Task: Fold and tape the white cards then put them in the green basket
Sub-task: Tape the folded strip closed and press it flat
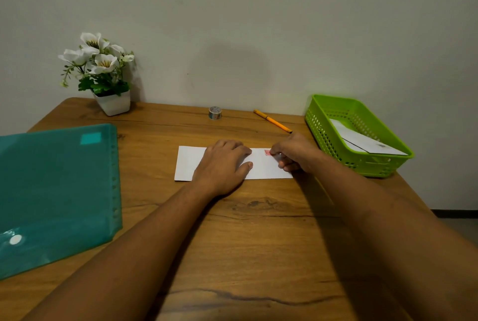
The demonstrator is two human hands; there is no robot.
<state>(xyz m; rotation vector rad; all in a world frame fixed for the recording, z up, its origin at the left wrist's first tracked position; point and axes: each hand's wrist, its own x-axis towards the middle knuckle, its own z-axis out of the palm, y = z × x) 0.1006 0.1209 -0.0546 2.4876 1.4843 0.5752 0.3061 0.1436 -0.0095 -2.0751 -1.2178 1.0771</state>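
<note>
Wooden table point(258, 243): left hand point(223, 165) lies flat, pinning the folded white card point(261, 168) while right hand point(294, 153) apparently pinches pink tape point(267, 152) onto its edge.

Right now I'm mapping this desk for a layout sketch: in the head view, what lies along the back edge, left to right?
Flower pot → tape roll → orange pen → green basket, which already holds white cards.

head cam (wide-angle), looking fwd and down, close over table point(258, 243)
</note>
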